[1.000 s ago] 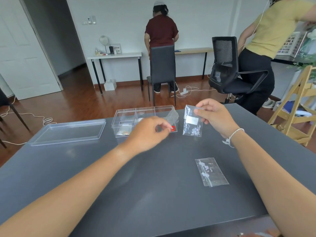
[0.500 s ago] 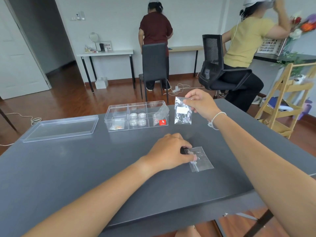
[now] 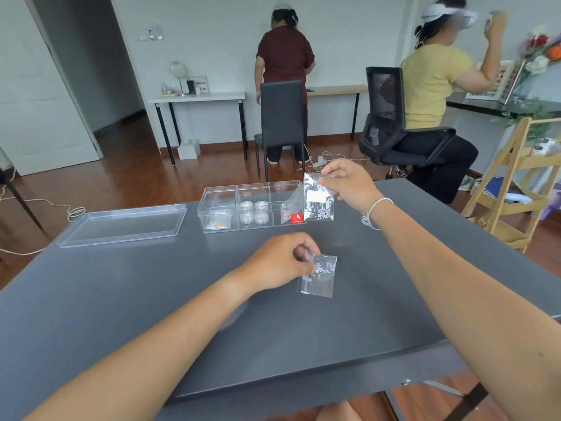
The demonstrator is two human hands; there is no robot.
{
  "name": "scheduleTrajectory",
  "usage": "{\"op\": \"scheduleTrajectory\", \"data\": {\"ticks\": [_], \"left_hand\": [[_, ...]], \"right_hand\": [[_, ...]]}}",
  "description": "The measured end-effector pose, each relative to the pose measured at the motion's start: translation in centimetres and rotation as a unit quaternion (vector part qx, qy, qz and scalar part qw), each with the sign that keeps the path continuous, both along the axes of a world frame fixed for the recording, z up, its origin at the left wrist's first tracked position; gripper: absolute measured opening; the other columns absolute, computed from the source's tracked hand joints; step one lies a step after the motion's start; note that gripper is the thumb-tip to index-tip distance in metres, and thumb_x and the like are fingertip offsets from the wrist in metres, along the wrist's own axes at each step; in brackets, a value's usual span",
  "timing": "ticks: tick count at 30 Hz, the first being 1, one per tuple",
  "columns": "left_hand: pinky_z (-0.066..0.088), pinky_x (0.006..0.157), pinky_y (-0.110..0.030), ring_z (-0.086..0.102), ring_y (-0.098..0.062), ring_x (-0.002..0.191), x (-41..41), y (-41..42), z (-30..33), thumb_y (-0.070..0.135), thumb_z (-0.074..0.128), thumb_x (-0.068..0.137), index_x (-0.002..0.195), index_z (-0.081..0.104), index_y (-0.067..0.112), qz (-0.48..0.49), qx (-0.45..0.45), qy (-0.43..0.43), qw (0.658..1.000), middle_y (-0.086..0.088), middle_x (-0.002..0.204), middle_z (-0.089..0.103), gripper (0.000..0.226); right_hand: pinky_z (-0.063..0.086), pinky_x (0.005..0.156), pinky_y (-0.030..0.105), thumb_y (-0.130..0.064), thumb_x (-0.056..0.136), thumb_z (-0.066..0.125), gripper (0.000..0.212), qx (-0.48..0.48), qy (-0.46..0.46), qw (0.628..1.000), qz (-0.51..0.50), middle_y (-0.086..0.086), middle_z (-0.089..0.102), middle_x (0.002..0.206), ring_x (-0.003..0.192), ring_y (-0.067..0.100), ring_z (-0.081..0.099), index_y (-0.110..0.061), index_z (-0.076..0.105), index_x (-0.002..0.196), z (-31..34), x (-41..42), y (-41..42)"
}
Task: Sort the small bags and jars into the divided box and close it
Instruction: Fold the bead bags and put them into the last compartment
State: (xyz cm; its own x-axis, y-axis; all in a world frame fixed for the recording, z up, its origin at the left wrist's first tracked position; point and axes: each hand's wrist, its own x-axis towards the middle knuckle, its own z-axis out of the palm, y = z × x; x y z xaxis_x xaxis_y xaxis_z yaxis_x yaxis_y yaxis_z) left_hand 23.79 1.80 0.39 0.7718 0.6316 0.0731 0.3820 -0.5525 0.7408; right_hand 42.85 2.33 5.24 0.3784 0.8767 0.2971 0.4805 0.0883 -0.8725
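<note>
Two bags in hand, box open and lid off

Head view: left hand (image 3: 280,262) fingers pinch a clear bag (image 3: 318,276) low over the counter (image 3: 121,299); right hand (image 3: 346,185) pinches a labelled bag (image 3: 318,202) just beside the divided box (image 3: 252,208)'s right end. Best lifted clear of the wall, dropped into the right compartment; lid (image 3: 121,224) lies well left, open counter between

four jars (image 3: 254,211), four bags (image 3: 318,200), one box (image 3: 223,191), one lid (image 3: 121,223)
</note>
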Motion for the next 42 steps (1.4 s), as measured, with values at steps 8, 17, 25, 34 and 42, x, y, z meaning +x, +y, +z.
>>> {"op": "scheduleTrajectory", "data": {"ticks": [8, 17, 25, 34, 42], "left_hand": [[0.038, 0.058, -0.003, 0.050, 0.009, 0.054, -4.0, 1.7, 1.1, 0.015, 0.065, 0.081, 0.078, 0.060, 0.034, 0.055, -0.043, -0.077, 0.995, 0.012, 0.069, 0.058, 0.019], [0.036, 0.058, 0.001, 0.052, 0.009, 0.057, -7.2, 3.4, 2.9, 0.018, 0.065, 0.081, 0.080, 0.063, 0.033, 0.110, -0.026, -0.122, 0.986, 0.014, 0.068, 0.062, 0.015], [0.038, 0.057, -0.002, 0.052, 0.006, 0.058, -7.0, 4.8, 3.8, 0.016, 0.064, 0.082, 0.077, 0.062, 0.035, 0.112, -0.010, -0.150, 0.982, 0.021, 0.057, 0.063, 0.019], [0.038, 0.053, -0.002, 0.052, 0.008, 0.054, -5.9, 5.9, 4.6, 0.013, 0.063, 0.083, 0.077, 0.063, 0.033, 0.116, -0.012, -0.179, 0.977, 0.014, 0.066, 0.064, 0.021], [0.041, 0.065, -0.001, 0.059, 0.004, 0.070, -4.7, 7.0, 5.6, 0.016, 0.063, 0.082, 0.080, 0.063, 0.033, 0.138, 0.008, -0.184, 0.973, 0.013, 0.074, 0.067, 0.018]], "right_hand": [[0.039, 0.043, 0.003, -0.010, 0.082, 0.059, 0.007, 0.035, 0.005, 0.999, 0.009, 0.000, 0.058, 0.077, 0.058, 0.006, 0.050, -0.014, 0.056, 0.087, 1.2, -1.8, 2.3], [0.042, 0.064, 0.016, -0.010, 0.084, 0.051, 0.013, 0.070, -0.031, 0.995, -0.060, -0.001, 0.061, 0.087, 0.078, 0.012, 0.054, -0.020, 0.058, 0.087, 1.6, -2.9, 6.2], [0.043, 0.078, 0.026, -0.010, 0.083, 0.055, 0.016, -0.023, -0.118, 0.992, -0.030, 0.006, 0.064, 0.105, 0.086, 0.016, 0.055, -0.015, 0.066, 0.094, -0.5, -3.1, 7.0], [0.040, 0.083, 0.024, -0.017, 0.086, 0.055, 0.023, -0.049, -0.149, 0.988, -0.013, 0.005, 0.062, 0.116, 0.093, 0.014, 0.053, -0.021, 0.067, 0.104, -2.0, -2.5, 6.7], [0.039, 0.086, 0.024, -0.017, 0.087, 0.054, 0.026, 0.025, -0.173, 0.984, -0.037, 0.006, 0.058, 0.115, 0.087, 0.011, 0.047, -0.019, 0.063, 0.111, -3.0, -1.5, 4.5]]}}
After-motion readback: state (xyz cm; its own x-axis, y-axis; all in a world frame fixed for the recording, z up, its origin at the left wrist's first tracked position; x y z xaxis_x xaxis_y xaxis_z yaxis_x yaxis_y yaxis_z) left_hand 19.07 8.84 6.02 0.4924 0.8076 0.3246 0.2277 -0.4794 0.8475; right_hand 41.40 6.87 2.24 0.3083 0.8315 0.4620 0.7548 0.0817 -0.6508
